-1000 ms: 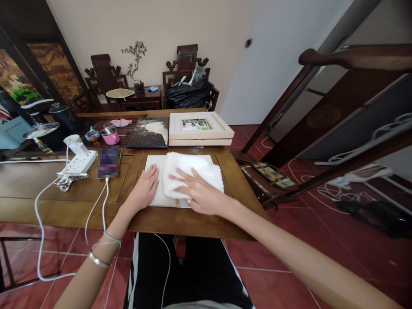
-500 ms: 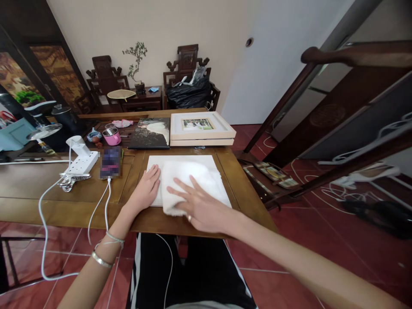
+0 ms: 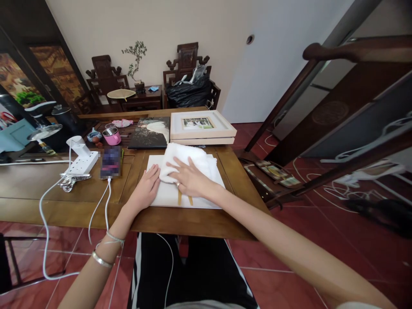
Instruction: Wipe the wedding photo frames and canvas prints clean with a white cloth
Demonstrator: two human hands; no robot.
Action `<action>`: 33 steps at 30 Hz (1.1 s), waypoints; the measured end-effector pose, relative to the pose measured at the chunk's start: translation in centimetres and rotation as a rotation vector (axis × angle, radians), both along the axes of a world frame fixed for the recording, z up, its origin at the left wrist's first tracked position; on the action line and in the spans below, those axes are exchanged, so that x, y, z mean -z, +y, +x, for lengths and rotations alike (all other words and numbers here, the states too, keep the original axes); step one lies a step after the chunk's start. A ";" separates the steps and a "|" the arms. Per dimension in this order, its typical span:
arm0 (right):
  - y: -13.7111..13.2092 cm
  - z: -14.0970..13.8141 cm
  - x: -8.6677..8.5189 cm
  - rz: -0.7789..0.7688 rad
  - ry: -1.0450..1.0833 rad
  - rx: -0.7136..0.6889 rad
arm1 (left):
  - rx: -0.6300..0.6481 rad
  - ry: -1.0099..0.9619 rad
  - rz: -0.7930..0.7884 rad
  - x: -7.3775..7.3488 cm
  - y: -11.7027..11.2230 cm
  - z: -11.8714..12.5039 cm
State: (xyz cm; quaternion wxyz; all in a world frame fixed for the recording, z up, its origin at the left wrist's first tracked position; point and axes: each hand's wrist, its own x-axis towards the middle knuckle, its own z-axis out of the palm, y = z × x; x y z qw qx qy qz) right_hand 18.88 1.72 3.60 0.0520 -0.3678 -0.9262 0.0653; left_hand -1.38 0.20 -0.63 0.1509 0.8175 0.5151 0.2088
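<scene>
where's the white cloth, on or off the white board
On: the white cloth hides part of the white board, beneath the right hand.

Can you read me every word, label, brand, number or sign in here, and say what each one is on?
No text is readable.
Phone screen: pixelated, unreadable.
White board: two yellowish strips below the right hand; too little shows to tell whether they are lettering.
Dark wooden chair back: a round emblem, too faint to make out.
</scene>
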 end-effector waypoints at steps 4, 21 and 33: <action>0.8 -1.7 0.1 0.017 -0.034 0.069 | -0.077 -0.142 0.035 -0.1 0.0 0.0; -4.9 2.6 -0.3 -0.052 0.038 -0.101 | -0.016 -0.036 0.006 0.3 0.1 0.1; -2.3 -4.5 0.4 0.080 -0.013 -0.050 | -0.083 -0.430 0.058 -0.9 -0.8 -0.1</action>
